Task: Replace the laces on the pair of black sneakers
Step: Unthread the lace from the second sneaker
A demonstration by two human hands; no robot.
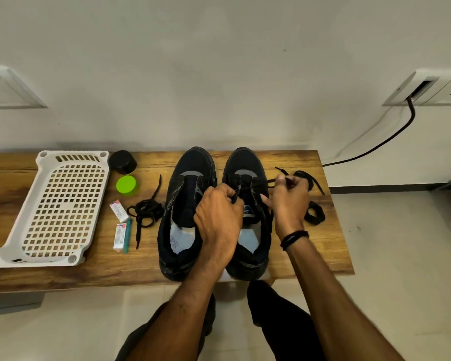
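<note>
Pair of black sneakers sits side by side at centre of desk (102,267), toes toward wall.

Left sneaker (184,204): not held, just beside right sneaker (253,246).

Right sneaker: lace (271,180) crosses front eyelets.

L hand (216,214): fingers curled, pinching one lace strand over sneaker's left eyelet row.

R hand (289,201): thumb + fingers pinching other strand just right of sneaker; strand runs taut btwn hand and eyelets, free end trails on desk past hand. Black band (293,239) on R wrist.

Loose lace (146,212) lies tangled left of left sneaker; coiled lace (314,212) near desk's right edge.

Far left: white basket (60,207). Btwn basket and loose lace: black jar (123,161), green jar (126,185), 2 small boxes (119,211), teal pen (127,235)
</note>
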